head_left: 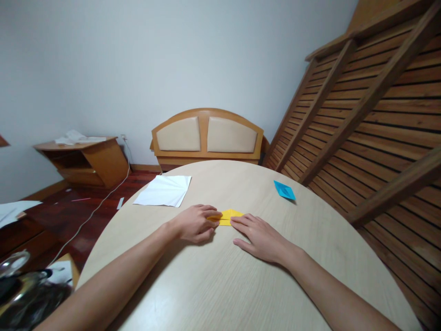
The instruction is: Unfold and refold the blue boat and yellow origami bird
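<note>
A small folded piece of yellow paper (pixel 226 217) lies flat on the round table, with a crease line running across it. My left hand (pixel 197 224) rests on its left end, fingertips pressing down on the paper. On the right end lie the stretched fingers of my right hand (pixel 257 236), its thumb apart on the tabletop. Both hands partly cover the yellow paper, so its full outline is hidden. Neither hand is wrapped round anything.
A creased white sheet (pixel 164 191) lies at the table's far left. A folded blue paper (pixel 285 190) sits at the far right. Beyond the round table (pixel 220 285) stand a wooden headboard (pixel 203 133) and, at right, a leaning slatted wooden frame (pixel 372 115).
</note>
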